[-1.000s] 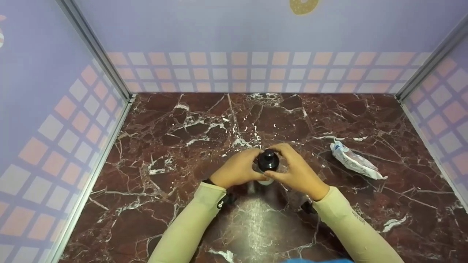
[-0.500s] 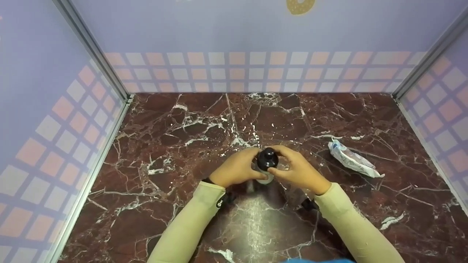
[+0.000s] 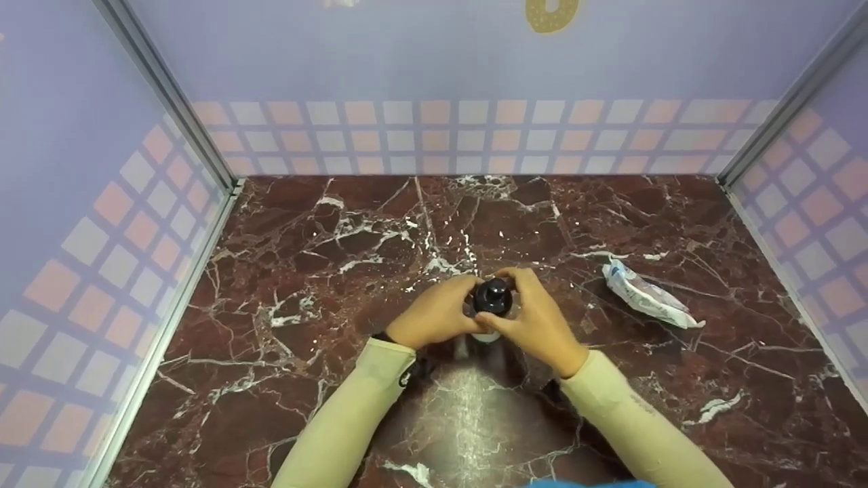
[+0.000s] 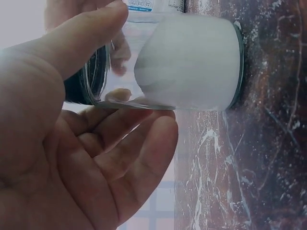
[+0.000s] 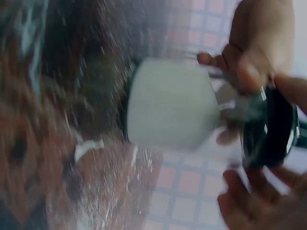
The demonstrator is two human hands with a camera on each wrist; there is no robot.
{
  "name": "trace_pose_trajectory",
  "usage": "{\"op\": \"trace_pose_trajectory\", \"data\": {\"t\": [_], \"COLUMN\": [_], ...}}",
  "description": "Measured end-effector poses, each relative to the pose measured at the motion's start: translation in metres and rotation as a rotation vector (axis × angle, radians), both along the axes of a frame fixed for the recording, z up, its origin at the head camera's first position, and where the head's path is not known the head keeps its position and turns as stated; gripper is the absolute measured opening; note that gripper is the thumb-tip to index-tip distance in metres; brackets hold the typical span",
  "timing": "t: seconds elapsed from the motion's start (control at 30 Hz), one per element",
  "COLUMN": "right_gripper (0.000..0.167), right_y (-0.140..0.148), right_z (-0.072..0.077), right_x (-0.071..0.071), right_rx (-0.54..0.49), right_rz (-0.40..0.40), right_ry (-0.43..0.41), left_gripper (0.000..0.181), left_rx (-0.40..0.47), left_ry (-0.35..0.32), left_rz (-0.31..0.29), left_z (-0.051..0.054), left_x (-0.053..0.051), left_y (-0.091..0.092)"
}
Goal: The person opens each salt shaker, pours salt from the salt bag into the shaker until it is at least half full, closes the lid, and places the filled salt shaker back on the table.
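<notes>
A clear glass jar with white powder or fine grains in it stands upright on the table. Its black lid has a round knob on top. My left hand holds the jar's upper side, thumb on one side and curled fingers on the other. From the right, my right hand grips the lid's rim between thumb and fingers. The right wrist view is blurred, but the lid shows there at the jar's neck, fingers around it. Whether the lid is loose I cannot tell.
A crumpled white plastic packet lies to the right of the hands. White specks are scattered on the dark red marbled tabletop beyond the jar. Patterned panels wall the table at the back and both sides.
My right hand has shifted round the lid, its thumb moving toward the left and the wrist swinging inward. The left hand keeps its hold on the jar. The head view has drifted slightly.
</notes>
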State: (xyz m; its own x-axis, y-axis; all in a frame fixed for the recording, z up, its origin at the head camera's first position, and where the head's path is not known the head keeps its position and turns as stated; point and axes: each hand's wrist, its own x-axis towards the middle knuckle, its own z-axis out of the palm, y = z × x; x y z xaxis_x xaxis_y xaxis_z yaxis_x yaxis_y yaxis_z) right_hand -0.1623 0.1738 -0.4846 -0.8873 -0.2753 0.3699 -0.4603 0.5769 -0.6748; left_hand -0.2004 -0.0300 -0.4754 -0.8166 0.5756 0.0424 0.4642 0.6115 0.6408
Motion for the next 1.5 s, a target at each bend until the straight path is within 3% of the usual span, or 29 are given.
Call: {"op": "trace_pose_trajectory", "data": {"t": [0.13, 0.23, 0.3, 0.37, 0.5, 0.6, 0.73, 0.9, 0.97, 1.03, 1.23, 1.4, 1.5], "right_gripper": [0.072, 0.056, 0.051, 0.052, 0.075, 0.077, 0.066, 0.063, 0.067, 0.073, 0.087, 0.082, 0.072], "right_y": [-0.002, 0.005, 0.011, 0.015, 0.017, 0.015, 0.012, 0.003, 0.001, 0.003, 0.020, 0.022, 0.018], "right_z": [-0.001, 0.001, 0.003, 0.005, 0.010, 0.010, 0.008, 0.006, 0.006, 0.008, 0.016, 0.018, 0.015], "right_x": [0.009, 0.014, 0.015, 0.012, 0.003, -0.004, -0.007, -0.004, -0.002, -0.002, -0.008, -0.010, -0.008], "right_rx": [0.104, 0.135, 0.101, 0.034, -0.052, -0.038, -0.015, 0.050, 0.095, 0.119, 0.087, 0.062, 0.066], "right_rz": [-0.068, -0.066, -0.032, 0.034, 0.209, 0.275, 0.236, 0.041, 0.001, 0.033, 0.268, 0.287, 0.264], "right_ry": [0.107, 0.174, 0.157, 0.090, -0.069, -0.114, -0.076, -0.023, -0.020, -0.032, -0.124, -0.132, -0.067], "left_gripper": [0.054, 0.064, 0.068, 0.068, 0.067, 0.070, 0.071, 0.062, 0.061, 0.061, 0.068, 0.061, 0.058], "left_rx": [-0.013, -0.021, -0.021, -0.019, -0.014, -0.016, -0.014, 0.003, 0.006, -0.004, -0.024, 0.023, 0.052], "left_ry": [0.005, -0.011, -0.019, -0.024, -0.024, -0.017, -0.011, -0.010, -0.010, -0.013, -0.027, -0.060, -0.072], "left_rz": [0.003, 0.015, 0.021, 0.022, 0.017, 0.006, 0.003, 0.012, 0.013, 0.014, -0.030, -0.043, -0.024], "left_z": [0.000, 0.001, 0.001, 0.001, 0.000, -0.003, -0.006, -0.006, -0.006, -0.006, -0.004, -0.006, -0.009], "left_x": [0.000, 0.001, 0.001, 0.002, 0.002, 0.000, -0.002, -0.004, -0.004, -0.004, -0.006, -0.008, -0.007], "left_y": [-0.003, -0.003, -0.003, -0.002, -0.001, -0.001, -0.001, -0.003, -0.003, -0.003, -0.004, -0.006, -0.006]}}
